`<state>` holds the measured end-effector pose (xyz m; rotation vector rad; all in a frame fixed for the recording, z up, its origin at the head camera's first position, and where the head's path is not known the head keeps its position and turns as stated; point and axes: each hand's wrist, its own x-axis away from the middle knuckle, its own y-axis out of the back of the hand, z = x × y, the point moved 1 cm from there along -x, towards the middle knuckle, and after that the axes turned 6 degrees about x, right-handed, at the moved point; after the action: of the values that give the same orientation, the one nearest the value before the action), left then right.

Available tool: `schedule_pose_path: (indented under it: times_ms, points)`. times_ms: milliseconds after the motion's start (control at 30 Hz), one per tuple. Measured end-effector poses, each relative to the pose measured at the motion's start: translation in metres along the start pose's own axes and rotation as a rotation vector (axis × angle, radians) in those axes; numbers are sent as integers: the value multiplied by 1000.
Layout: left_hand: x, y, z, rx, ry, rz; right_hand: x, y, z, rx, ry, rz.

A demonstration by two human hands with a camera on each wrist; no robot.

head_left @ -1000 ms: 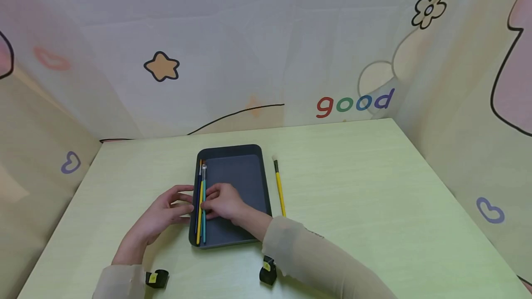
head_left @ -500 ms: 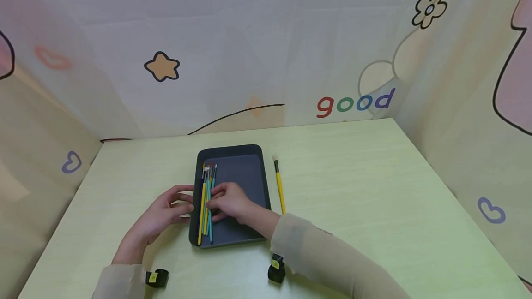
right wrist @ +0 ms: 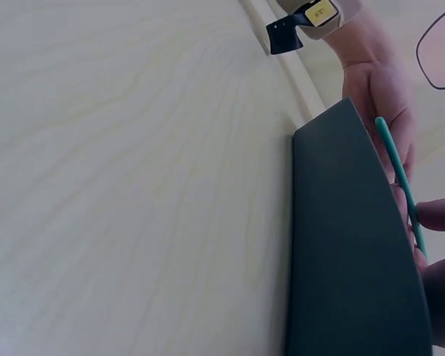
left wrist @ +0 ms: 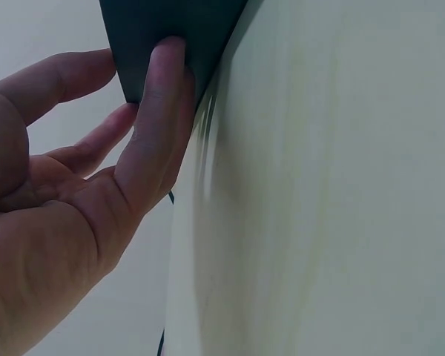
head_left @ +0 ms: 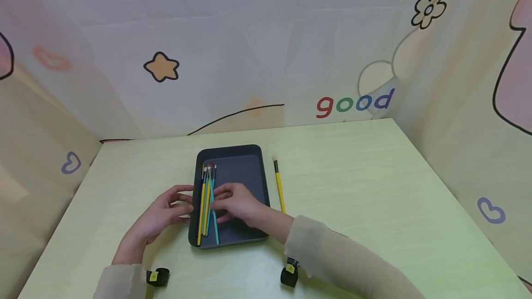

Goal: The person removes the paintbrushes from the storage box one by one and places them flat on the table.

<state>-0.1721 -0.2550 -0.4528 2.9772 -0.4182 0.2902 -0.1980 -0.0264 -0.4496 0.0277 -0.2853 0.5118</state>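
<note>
Several thin paintbrushes (head_left: 201, 213), yellow, teal and dark, lie lengthwise along the left side of a dark grey tray (head_left: 245, 170). Inside the tray, my right hand (head_left: 238, 204) pinches a teal brush (head_left: 216, 229) at its middle; its lower end slants to the right, apart from the others. The right wrist view shows the thumb of that hand (right wrist: 441, 282) against the teal handle (right wrist: 397, 163), above the tray wall (right wrist: 348, 245). My left hand (head_left: 160, 213) touches the outside of the tray's left wall, and its spread fingers (left wrist: 159, 89) rest against it in the left wrist view.
To the right of the tray, a yellow paintbrush (head_left: 279, 188) lies on the pale table (head_left: 353, 197), its lower end near my right forearm. A black wrist device (head_left: 158, 277) shows by each sleeve. A printed curtain (head_left: 249, 50) stands behind the table.
My right hand has moved to the right inside the tray. The brushes have shifted right and spread out, and the teal one's lower end has swung right. My left hand has stayed in place.
</note>
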Motion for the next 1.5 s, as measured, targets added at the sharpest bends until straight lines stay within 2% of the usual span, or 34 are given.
schedule_pose_path:
  times_ms: [267, 667, 900, 1300, 1500]
  points:
    - [-1, -1, -2, 7, 15, -5, 13, 16, 3, -42, 21, 9]
    - [0, -3, -8, -32, -6, -7, 43, 39, 18, -4, 84, 20]
    - [0, -4, -7, -36, -6, 3, 53, 60, 23, -9, 71, -11]
    - [0, -2, -6, -25, -11, 13, 65, 93, 17, 4, 32, -68]
    - [1, 0, -5, -17, -11, 17, 66, 107, 15, 31, 57, -74]
